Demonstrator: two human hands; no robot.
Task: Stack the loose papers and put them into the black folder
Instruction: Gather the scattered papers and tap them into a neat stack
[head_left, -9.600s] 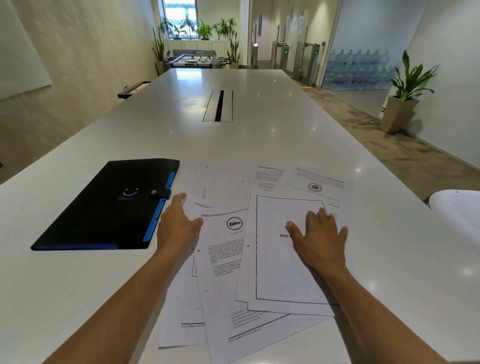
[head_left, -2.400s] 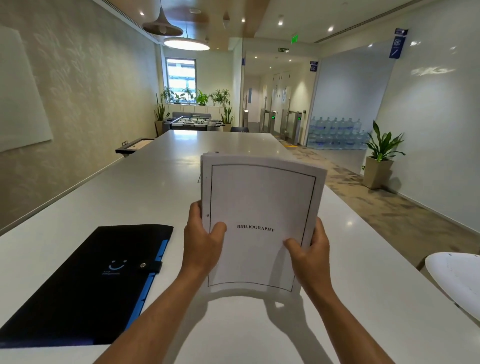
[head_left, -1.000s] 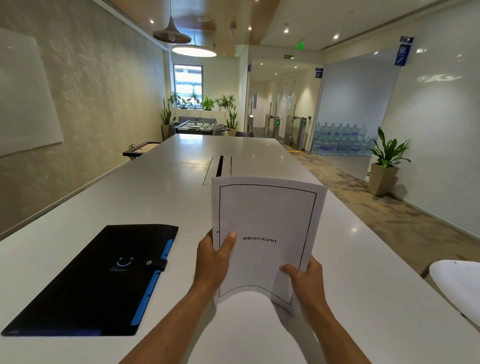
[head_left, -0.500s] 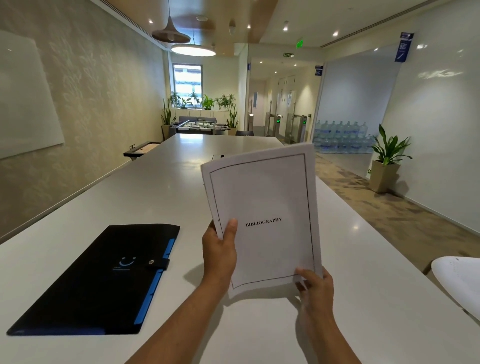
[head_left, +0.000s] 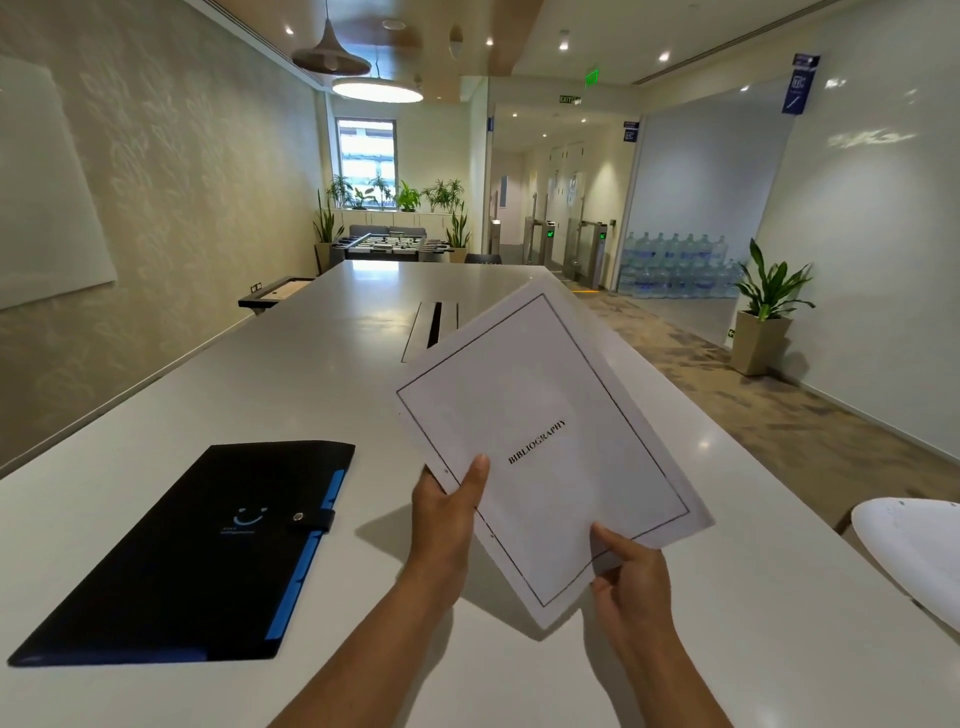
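Black folder (head_left: 208, 551), one, flat and shut on white table (head_left: 291, 384), left of hands. Left hand (head_left: 447, 519) pinches left edge of one paper stack (head_left: 545, 447), raised, tilted clockwise. Right hand (head_left: 631, 577) grips stack's bottom corner.

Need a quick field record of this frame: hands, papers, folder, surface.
left hand: grips the paper stack at its left edge, thumb on top
right hand: pinches the stack's lower corner
paper stack: gathered, held above the table, tilted, top sheet reads BIBLIOGRAPHY
black folder: flat on the table left of the hands, snap strap fastened, blue edge
table: white, long
task state: papers stacked, not yet in folder
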